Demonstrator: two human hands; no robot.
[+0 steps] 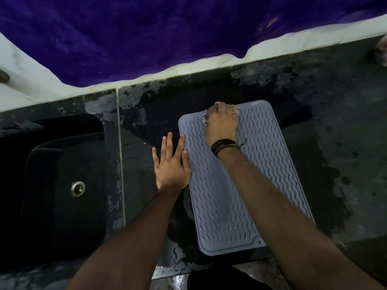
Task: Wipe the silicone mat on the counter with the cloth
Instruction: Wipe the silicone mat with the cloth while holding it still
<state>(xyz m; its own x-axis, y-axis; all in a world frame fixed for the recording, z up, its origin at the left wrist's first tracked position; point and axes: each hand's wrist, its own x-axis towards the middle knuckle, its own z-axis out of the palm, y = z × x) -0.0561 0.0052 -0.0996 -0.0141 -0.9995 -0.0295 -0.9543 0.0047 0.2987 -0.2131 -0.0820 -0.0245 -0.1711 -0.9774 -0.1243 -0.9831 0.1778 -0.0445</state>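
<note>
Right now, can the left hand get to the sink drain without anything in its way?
Probably yes. The left hand lies flat at the mat's left edge, and only bare wet counter lies between it and the drain.

Both forearms are bare, no sleeves showing anywhere in the shot. The right hand [221, 124] has a stack of thin black cord bracelets [223, 145] wrapped round the wrist, with one loose thread end sticking out to the side. The left hand [170, 164] has nothing on it, no rings, no watch.
</note>
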